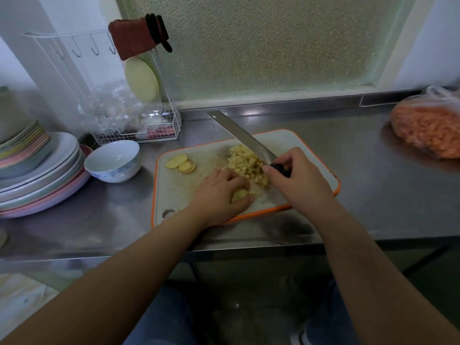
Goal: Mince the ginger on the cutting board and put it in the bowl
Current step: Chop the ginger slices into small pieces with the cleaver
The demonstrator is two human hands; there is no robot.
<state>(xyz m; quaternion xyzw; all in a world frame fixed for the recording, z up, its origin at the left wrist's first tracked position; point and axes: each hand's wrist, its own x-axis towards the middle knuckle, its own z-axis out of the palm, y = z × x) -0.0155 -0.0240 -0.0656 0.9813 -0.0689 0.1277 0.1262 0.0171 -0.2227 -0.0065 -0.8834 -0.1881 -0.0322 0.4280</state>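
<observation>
Diced ginger [247, 163] lies heaped mid-frame on the orange-edged cutting board [306, 145], two uncut slices [181, 164] just left of it. The left hand [221, 192] curls around a gathered clump, probably to carry it over. The right hand [297, 180] grasps the knife [242, 136], blade angled toward the upper left, seemingly corralling the heap. The bowl [113, 160] waits at the board's left.
</observation>
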